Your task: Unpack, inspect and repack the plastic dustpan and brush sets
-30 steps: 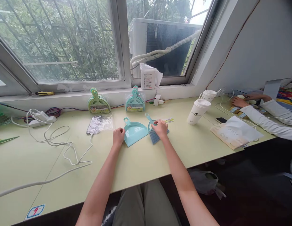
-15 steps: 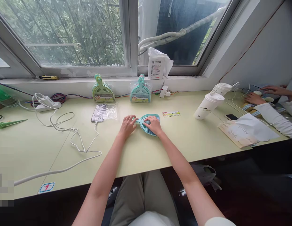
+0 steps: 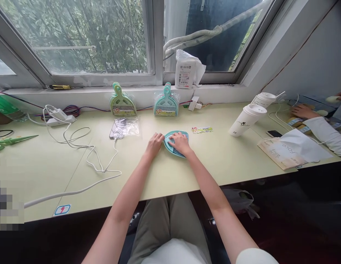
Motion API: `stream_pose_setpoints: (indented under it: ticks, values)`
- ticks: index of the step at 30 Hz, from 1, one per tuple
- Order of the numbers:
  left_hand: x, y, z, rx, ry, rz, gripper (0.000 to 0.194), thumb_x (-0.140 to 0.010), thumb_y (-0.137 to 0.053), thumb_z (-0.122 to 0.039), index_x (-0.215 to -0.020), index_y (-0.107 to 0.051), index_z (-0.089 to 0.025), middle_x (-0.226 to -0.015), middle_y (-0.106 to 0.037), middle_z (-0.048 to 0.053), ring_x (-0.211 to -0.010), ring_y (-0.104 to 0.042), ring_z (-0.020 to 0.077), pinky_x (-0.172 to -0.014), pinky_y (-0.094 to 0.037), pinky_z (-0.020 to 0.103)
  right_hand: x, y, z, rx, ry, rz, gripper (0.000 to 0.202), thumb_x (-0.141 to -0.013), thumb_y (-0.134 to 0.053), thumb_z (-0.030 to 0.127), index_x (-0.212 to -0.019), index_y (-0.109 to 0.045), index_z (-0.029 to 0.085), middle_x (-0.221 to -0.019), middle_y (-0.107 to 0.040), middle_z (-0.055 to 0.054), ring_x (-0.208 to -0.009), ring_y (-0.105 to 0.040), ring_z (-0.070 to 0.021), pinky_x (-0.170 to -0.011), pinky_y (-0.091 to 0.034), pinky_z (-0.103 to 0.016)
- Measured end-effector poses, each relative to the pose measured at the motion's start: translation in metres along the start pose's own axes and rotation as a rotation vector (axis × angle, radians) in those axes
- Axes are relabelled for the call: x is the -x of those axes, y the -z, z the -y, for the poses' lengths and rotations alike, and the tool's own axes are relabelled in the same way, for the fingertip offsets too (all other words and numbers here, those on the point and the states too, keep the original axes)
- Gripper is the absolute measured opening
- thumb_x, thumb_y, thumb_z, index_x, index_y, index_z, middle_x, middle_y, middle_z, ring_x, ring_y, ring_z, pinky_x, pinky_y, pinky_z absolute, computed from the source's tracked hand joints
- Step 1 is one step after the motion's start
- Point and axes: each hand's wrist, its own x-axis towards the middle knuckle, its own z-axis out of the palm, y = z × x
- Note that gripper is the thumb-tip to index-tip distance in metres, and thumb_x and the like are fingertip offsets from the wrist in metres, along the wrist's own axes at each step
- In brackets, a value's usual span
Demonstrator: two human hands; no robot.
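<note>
A small turquoise dustpan (image 3: 168, 134) lies on the table in front of me, its handle end pointing left. A matching brush with bluish bristles (image 3: 177, 151) is nested in it. My left hand (image 3: 155, 145) is closed around the handle, which its fingers mostly hide. My right hand (image 3: 181, 143) rests over the brush, thumb and fingers bent against it, covering much of the pan. Just right of the pan lies a colourful printed label strip (image 3: 202, 130). To the left, a clear plastic wrapper (image 3: 131, 127) partly covers a phone (image 3: 117, 129) with a white cable plugged in.
A green dustpan set (image 3: 123, 103) and a turquoise set (image 3: 166, 103) lean against the back wall. White cups (image 3: 245, 121) and a tissue pack (image 3: 282, 152) stand right. Green scissors (image 3: 15, 141), a power strip (image 3: 60, 120) and cables lie left. A co-worker's hand (image 3: 304, 111) works at far right.
My left hand has closed further over the handle, hiding more of it. My right hand stays on the brush. The view has shifted slightly, and one co-worker's hand has moved right.
</note>
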Motion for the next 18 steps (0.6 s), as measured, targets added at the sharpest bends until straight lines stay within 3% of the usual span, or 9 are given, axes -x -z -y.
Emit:
stream_pose_setpoints:
  ticks: [3, 5, 7, 9, 10, 12, 15, 16, 18]
  values:
    - [-0.001, 0.002, -0.012, 0.189, 0.148, -0.203, 0.032, -0.080, -0.050, -0.012, -0.110, -0.054, -0.022, -0.126, -0.049, 0.010, -0.125, -0.040, 0.0254, -0.109, -0.026, 0.049, -0.002, 0.001, -0.002, -0.101, -0.095, -0.002, 0.022, -0.079, -0.060, 0.043, -0.087, -0.068, 0.025, -0.100, -0.065, -0.003, -0.100, -0.053, -0.0208, -0.083, -0.038, -0.031]
    - [-0.001, 0.000, -0.023, 0.496, 0.319, -0.262, 0.042, -0.083, -0.051, -0.022, -0.124, -0.043, -0.022, -0.136, -0.040, 0.012, -0.126, -0.040, 0.0253, -0.104, -0.034, 0.047, -0.004, 0.001, -0.002, -0.218, -0.204, -0.090, 0.025, -0.078, -0.059, 0.046, -0.087, -0.068, 0.024, -0.098, -0.065, -0.002, -0.096, -0.056, -0.0186, -0.078, -0.041, -0.028]
    - [-0.001, -0.003, -0.034, 0.852, 0.453, -0.136, 0.054, -0.084, -0.052, -0.033, -0.132, -0.033, -0.023, -0.139, -0.039, 0.013, -0.121, -0.047, 0.0254, -0.095, -0.043, 0.044, -0.007, 0.001, 0.002, -0.321, -0.274, -0.222, 0.029, -0.081, -0.054, 0.047, -0.091, -0.067, 0.023, -0.099, -0.065, -0.002, -0.092, -0.058, -0.0170, -0.078, -0.042, -0.026]
    - [0.000, -0.006, -0.041, 1.094, 0.478, 0.071, 0.060, -0.080, -0.058, -0.036, -0.133, -0.034, -0.024, -0.135, -0.045, 0.011, -0.116, -0.051, 0.0262, -0.090, -0.047, 0.040, -0.010, 0.003, 0.004, -0.406, -0.244, -0.287, 0.033, -0.086, -0.046, 0.046, -0.095, -0.066, 0.022, -0.100, -0.065, -0.004, -0.087, -0.059, -0.0158, -0.078, -0.043, -0.025]
    - [0.001, -0.006, -0.042, 1.152, 0.472, 0.129, 0.060, -0.077, -0.063, -0.035, -0.131, -0.038, -0.024, -0.132, -0.049, 0.010, -0.115, -0.052, 0.0264, -0.089, -0.047, 0.038, -0.011, 0.005, 0.002, -0.434, -0.214, -0.297, 0.036, -0.088, -0.042, 0.045, -0.097, -0.066, 0.021, -0.101, -0.065, -0.005, -0.086, -0.059, -0.0156, -0.079, -0.043, -0.025]
    - [0.002, -0.005, -0.039, 1.186, 0.485, 0.137, 0.058, -0.071, -0.067, -0.031, -0.125, -0.046, -0.024, -0.124, -0.055, 0.007, -0.112, -0.054, 0.0258, -0.087, -0.048, 0.035, -0.011, 0.009, -0.010, -0.412, -0.217, -0.351, 0.039, -0.092, -0.034, 0.039, -0.101, -0.066, 0.019, -0.106, -0.064, -0.008, -0.093, -0.057, -0.0168, -0.085, -0.042, -0.027]
    - [0.000, 0.001, -0.023, 1.177, 0.587, 0.025, 0.056, -0.071, -0.067, -0.030, -0.123, -0.047, -0.026, -0.118, -0.058, 0.005, -0.106, -0.057, 0.0237, -0.082, -0.051, 0.033, -0.008, 0.013, -0.050, -0.177, -0.448, -0.497, 0.039, -0.092, -0.033, 0.030, -0.117, -0.059, 0.017, -0.129, -0.052, -0.014, -0.123, -0.040, -0.0230, -0.100, -0.030, -0.039]
    - [-0.001, 0.003, -0.017, 1.181, 0.612, -0.013, 0.054, -0.072, -0.066, -0.032, -0.122, -0.047, -0.026, -0.117, -0.059, 0.005, -0.104, -0.058, 0.0230, -0.081, -0.052, 0.033, -0.006, 0.012, -0.065, -0.098, -0.524, -0.482, 0.041, -0.091, -0.035, 0.030, -0.125, -0.053, 0.016, -0.138, -0.044, -0.016, -0.130, -0.030, -0.0255, -0.102, -0.026, -0.045]
    - [-0.003, 0.007, -0.004, 1.193, 0.642, -0.081, 0.051, -0.074, -0.064, -0.034, -0.121, -0.047, -0.025, -0.115, -0.059, 0.006, -0.102, -0.059, 0.0222, -0.079, -0.053, 0.032, -0.002, 0.009, -0.089, -0.044, -0.605, -0.335, 0.043, -0.092, -0.035, 0.031, -0.129, -0.049, 0.015, -0.143, -0.036, -0.018, -0.134, -0.023, -0.0276, -0.103, -0.019, -0.052]
